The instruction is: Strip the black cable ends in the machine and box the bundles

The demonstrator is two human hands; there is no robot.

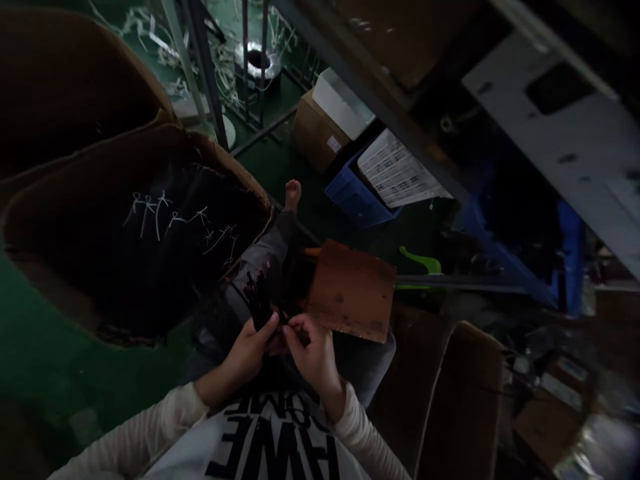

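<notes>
Above my lap, my left hand [250,350] is wrapped round a bundle of thin black strips [257,287] whose upper ends show small pinkish tips. Close beside it on the right, my right hand [311,347] has its thumb and fingers pinched together near the bundle's lower part; what they hold is too small and dark to make out. To the left stands an open cardboard box [90,157] with dark contents and several thin white ties [147,207] lying on top.
A reddish-brown board [353,290] lies right of my hands. Beyond it are a blue crate [355,197] and a brown carton [315,130]. Another open cardboard box [473,400] stands at lower right. A metal-edged bench [370,73] crosses the upper right.
</notes>
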